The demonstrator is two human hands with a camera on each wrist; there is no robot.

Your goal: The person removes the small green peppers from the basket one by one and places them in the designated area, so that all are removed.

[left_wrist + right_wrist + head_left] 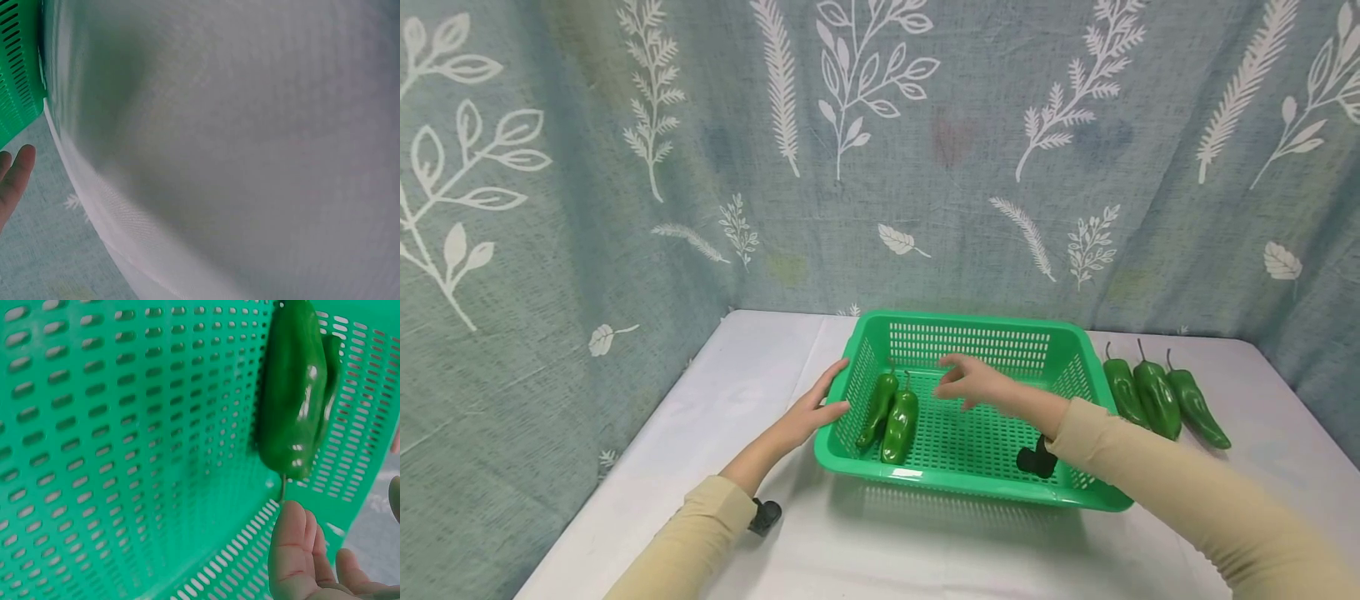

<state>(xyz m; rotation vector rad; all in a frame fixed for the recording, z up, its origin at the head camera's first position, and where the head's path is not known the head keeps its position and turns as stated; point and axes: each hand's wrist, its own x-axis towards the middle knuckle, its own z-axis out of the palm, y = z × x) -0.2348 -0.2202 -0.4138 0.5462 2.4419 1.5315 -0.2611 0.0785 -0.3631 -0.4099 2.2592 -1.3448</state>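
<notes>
Two glossy, dark-green, elongated peppers [900, 427] lie side by side in the left end of a bright-green, rectangular, slotted plastic basket [970, 485].
The right hand [977, 383] hovers above the basket floor, fingers loosely bent around nothing; the left hand [808, 410] is at the left rim, fingers extended. A sleeve catching the right rim could shift the basket; careless tugging might snap a stem. Both peppers look smooth and thin-stemmed, like the three glossy green peppers [1157, 400] beside it.
</notes>
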